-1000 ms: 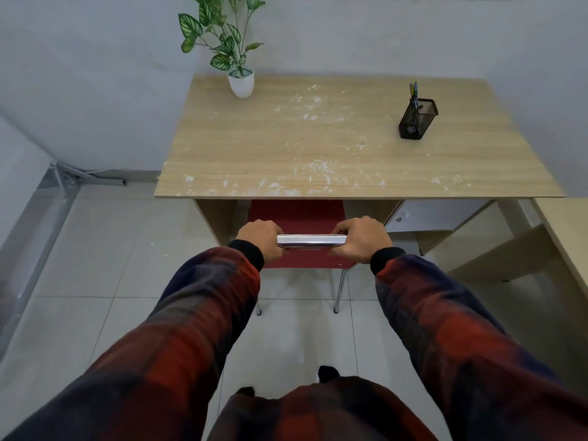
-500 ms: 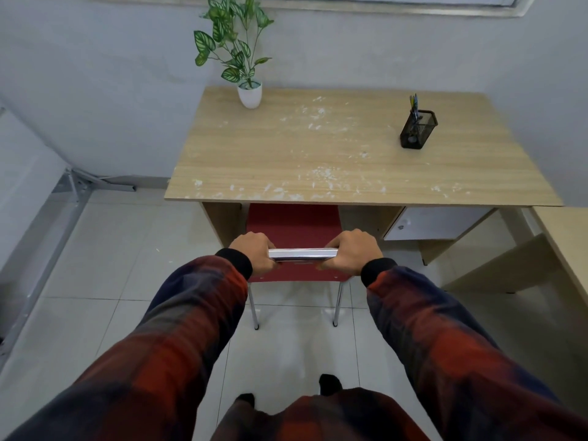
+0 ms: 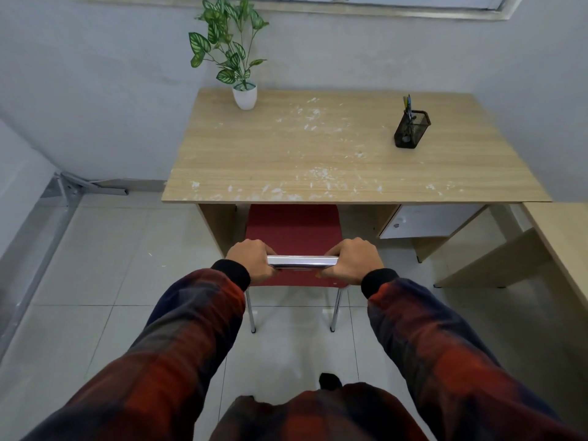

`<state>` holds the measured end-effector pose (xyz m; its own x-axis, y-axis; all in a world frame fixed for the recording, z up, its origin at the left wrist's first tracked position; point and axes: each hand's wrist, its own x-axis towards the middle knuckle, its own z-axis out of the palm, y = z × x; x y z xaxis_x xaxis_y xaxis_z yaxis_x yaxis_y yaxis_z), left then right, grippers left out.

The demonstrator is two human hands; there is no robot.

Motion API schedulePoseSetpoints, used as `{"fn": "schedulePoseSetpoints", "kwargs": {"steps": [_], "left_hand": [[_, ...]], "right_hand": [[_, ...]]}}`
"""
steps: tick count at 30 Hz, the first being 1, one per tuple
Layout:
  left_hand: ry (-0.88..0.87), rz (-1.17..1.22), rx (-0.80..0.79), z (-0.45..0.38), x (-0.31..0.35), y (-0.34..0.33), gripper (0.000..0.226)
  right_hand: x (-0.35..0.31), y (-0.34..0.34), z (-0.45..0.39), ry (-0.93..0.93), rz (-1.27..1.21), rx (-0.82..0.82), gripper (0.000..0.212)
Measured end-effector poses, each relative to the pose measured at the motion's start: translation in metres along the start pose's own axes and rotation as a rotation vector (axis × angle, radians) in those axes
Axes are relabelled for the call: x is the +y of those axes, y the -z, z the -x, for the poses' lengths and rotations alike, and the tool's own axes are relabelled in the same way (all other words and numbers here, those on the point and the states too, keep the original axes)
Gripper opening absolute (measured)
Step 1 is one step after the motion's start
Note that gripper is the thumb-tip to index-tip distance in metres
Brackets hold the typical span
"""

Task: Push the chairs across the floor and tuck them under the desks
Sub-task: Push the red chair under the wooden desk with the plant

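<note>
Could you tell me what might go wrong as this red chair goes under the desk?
The red chair sits close to the desk's left panel, so its frame may catch there. A hard bump could shake the desk and tip the pen holder or the potted plant.

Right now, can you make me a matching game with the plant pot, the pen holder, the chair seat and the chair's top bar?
Things:
1. plant pot
2. pen holder
3. chair seat
4. chair's top bar

Colours:
A. red
B. shiny silver
C. white
D. black

Pairs: 1-C, 2-D, 3-A, 4-B
</note>
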<state>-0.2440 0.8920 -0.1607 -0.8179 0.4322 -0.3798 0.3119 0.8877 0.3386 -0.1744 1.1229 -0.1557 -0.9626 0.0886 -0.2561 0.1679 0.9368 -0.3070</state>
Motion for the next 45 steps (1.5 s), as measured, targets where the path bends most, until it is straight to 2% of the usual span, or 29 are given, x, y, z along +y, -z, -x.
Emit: {"fn": "schedulePoseSetpoints", "kwargs": {"steps": [3, 7, 9, 12, 16, 18, 21, 24, 27, 30, 32, 34, 35, 37, 43, 45], "left_hand": [[-0.005, 0.0, 0.069, 0.004, 0.001, -0.004, 0.029], [-0.019, 0.028, 0.263, 0.011, 0.001, -0.012, 0.023], [-0.006, 0.037, 0.307, 0.015, 0.001, -0.017, 0.023], [-0.008, 0.09, 0.339, 0.018, -0.002, -0.02, 0.024], [-0.058, 0.169, 0.327, 0.023, -0.009, -0.022, 0.023], [-0.078, 0.218, 0.328, 0.027, -0.013, -0.022, 0.022], [-0.092, 0.282, 0.279, 0.031, -0.017, -0.022, 0.022], [-0.081, 0.309, 0.249, 0.034, -0.018, -0.022, 0.022], [-0.08, 0.337, 0.217, 0.034, -0.016, -0.018, 0.022], [-0.063, 0.343, 0.199, 0.033, -0.015, -0.015, 0.024], [-0.06, 0.36, 0.194, 0.034, -0.016, -0.016, 0.034], [-0.072, 0.348, 0.18, 0.036, -0.019, -0.015, 0.059], [-0.077, 0.295, 0.171, 0.039, -0.022, -0.013, 0.071], [-0.082, 0.178, 0.166, 0.045, -0.031, -0.01, 0.08], [-0.111, 0.254, 0.197, 0.066, -0.07, -0.011, 0.067], [-0.112, 0.377, 0.235, 0.081, -0.075, -0.015, 0.057]], "right_hand": [[0.0, -0.001, 0.004, -0.001, 0.011, 0.025, 0.042], [-0.001, -0.006, 0.009, -0.016, 0.007, 0.106, 0.038], [-0.005, -0.009, 0.013, -0.023, 0.094, 0.142, 0.042], [-0.012, -0.015, 0.018, -0.14, 0.138, 0.142, 0.046], [-0.022, -0.03, 0.03, -0.299, 0.034, 0.277, 0.058], [-0.033, -0.038, 0.033, -0.346, 0.013, 0.32, 0.056], [-0.042, -0.045, 0.037, -0.387, -0.017, 0.319, 0.042], [-0.04, -0.043, 0.044, -0.395, -0.066, 0.295, 0.04], [-0.046, -0.038, 0.048, -0.43, -0.074, 0.251, 0.046], [-0.067, -0.039, 0.051, -0.477, -0.089, 0.23, 0.062], [-0.082, -0.042, 0.053, -0.463, -0.069, 0.202, 0.075], [-0.094, -0.046, 0.056, -0.454, -0.032, 0.179, 0.085], [-0.099, -0.047, 0.057, -0.451, -0.023, 0.168, 0.088], [-0.108, -0.048, 0.061, -0.436, -0.032, 0.153, 0.09], [-0.128, -0.048, 0.074, -0.383, -0.187, 0.193, 0.077], [-0.134, -0.05, 0.08, -0.37, -0.305, 0.224, 0.068]]}}
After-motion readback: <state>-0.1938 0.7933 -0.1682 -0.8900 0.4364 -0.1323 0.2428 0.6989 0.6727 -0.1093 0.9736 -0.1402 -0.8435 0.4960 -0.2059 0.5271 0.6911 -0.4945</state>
